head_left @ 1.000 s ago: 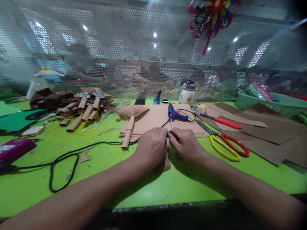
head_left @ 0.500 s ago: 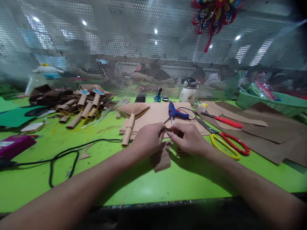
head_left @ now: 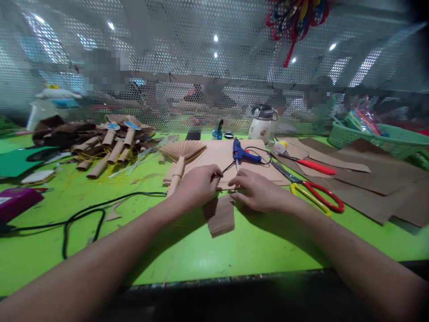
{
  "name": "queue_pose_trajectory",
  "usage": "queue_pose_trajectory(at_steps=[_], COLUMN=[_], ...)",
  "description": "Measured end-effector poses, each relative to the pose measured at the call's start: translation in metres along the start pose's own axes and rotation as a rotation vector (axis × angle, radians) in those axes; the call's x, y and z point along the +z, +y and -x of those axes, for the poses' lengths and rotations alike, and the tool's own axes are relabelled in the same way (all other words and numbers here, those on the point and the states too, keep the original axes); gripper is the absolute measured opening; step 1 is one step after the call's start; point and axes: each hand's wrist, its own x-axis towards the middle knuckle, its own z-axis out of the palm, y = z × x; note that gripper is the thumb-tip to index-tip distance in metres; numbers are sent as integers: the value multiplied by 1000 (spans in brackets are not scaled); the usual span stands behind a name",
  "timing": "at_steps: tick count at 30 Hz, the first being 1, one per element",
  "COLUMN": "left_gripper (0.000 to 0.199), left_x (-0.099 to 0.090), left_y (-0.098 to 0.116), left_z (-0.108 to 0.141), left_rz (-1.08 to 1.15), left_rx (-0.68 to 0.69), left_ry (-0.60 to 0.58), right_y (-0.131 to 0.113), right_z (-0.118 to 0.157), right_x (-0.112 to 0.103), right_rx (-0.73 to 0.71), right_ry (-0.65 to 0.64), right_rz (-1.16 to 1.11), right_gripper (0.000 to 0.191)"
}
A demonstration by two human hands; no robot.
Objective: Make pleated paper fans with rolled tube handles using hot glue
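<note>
My left hand (head_left: pixel 200 185) is closed, thumb and fingertips pinched on something dark and too small to make out. Just to its right, my right hand (head_left: pixel 256 190) has its fingers apart over the green table, with nothing seen between them. A brown paper piece (head_left: pixel 220 217) lies below and between the hands. Beyond them, a blue glue gun (head_left: pixel 246 154) rests on a stack of tan paper sheets (head_left: pixel 217 154). A pleated paper fan with a rolled handle (head_left: pixel 183 151) lies left of the glue gun, its lower end beside my left wrist.
Scissors (head_left: pixel 321 197) and a red-handled tool (head_left: pixel 317 166) lie right, near brown sheets (head_left: pixel 368 179) and a green basket (head_left: pixel 395 143). Rolled paper handles (head_left: pixel 115 152) are piled left. A black cable (head_left: pixel 87 210) crosses the left side. A white jug (head_left: pixel 260 129) stands behind.
My hands have moved apart; my right fingers have opened away from my left fingertips. The brown paper piece shows more fully. The whole view has shifted slightly.
</note>
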Motion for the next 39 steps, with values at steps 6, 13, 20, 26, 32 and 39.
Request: queue_pose_trajectory(at_steps=[6,13,20,26,32,39], left_gripper=[28,28,26,27,22,28], left_x=[1,0,3,7,4,-7], left_y=[-2,0,-5,-5,0,3], left_z=[0,2,1,2,3,2], left_rz=[-127,-126,-90,-223,-162,695], left_rx=[-15,-26,55,199,130,-140], left_ry=[-66,-64,-66,-84,3,51], right_y=[-6,6,31,32,22,19], right_z=[0,-1,2,-9,-12,-12], right_x=[8,-12,-36,-23,-9,-7], right_rx=[8,31,106,290,393,374], right_ry=[-71,-118,187,609,623,680], right_rz=[32,-301,-806,-1141,-1158,-1107], right_gripper=[14,9,12,19,27,27])
